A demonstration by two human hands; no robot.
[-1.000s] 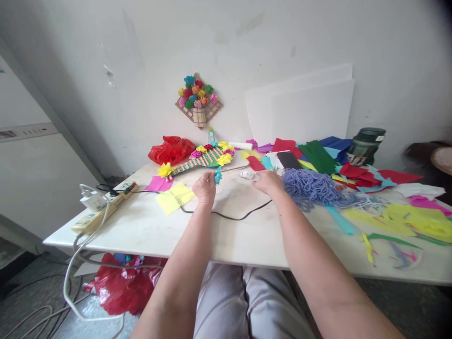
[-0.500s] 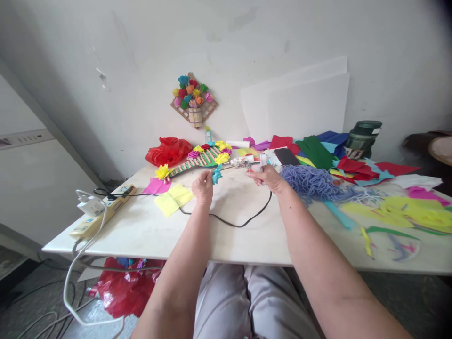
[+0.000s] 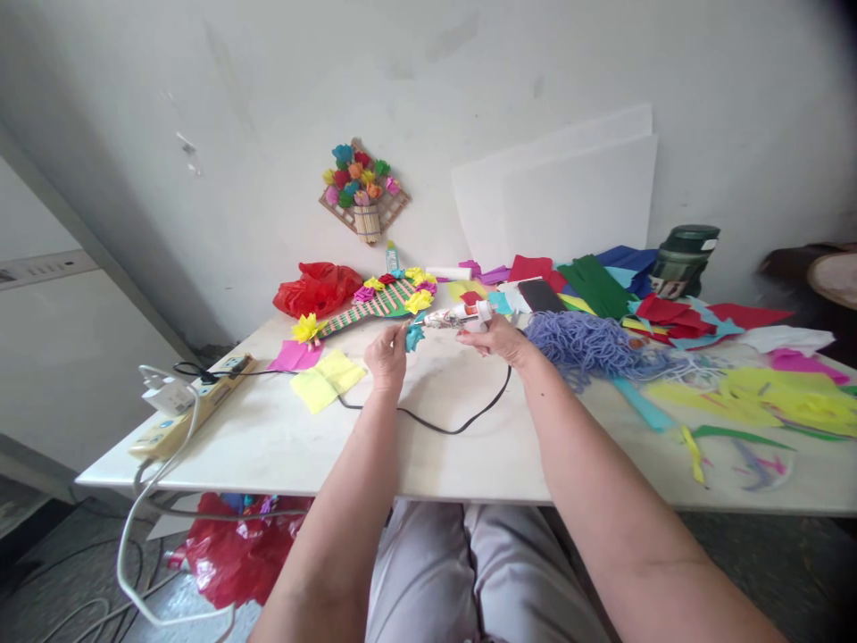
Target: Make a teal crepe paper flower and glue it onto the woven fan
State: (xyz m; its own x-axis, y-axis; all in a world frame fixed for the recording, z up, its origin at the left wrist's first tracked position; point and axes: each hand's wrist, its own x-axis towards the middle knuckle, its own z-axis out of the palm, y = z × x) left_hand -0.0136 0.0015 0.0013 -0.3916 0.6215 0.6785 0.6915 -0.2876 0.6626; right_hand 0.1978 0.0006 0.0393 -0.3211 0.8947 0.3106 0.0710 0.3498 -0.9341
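Note:
Between the fingers of my left hand (image 3: 386, 355) is a blue paper flower (image 3: 415, 336), held over the middle of the table. My right hand (image 3: 494, 339) is wrapped round a white glue gun (image 3: 455, 316), whose tip points left and is at or very near the flower; I cannot tell whether they touch. A black cord (image 3: 461, 430) loops from the gun across the table. Just behind my left hand lies a green striped craft piece (image 3: 375, 308) trimmed with yellow, pink, red and blue paper flowers.
Purple yarn (image 3: 582, 344), a dark phone (image 3: 539, 296) and coloured paper (image 3: 595, 286) lie to the right, near a green flask (image 3: 684, 261). On the left are yellow paper squares (image 3: 328, 379), a red plastic bag (image 3: 318, 288) and a power strip (image 3: 191, 411). A flower decoration (image 3: 367, 223) hangs on the wall.
The glue gun in my right hand has come up and left, its tip now at the blue flower. My left hand has barely moved, and the view has shifted slightly.

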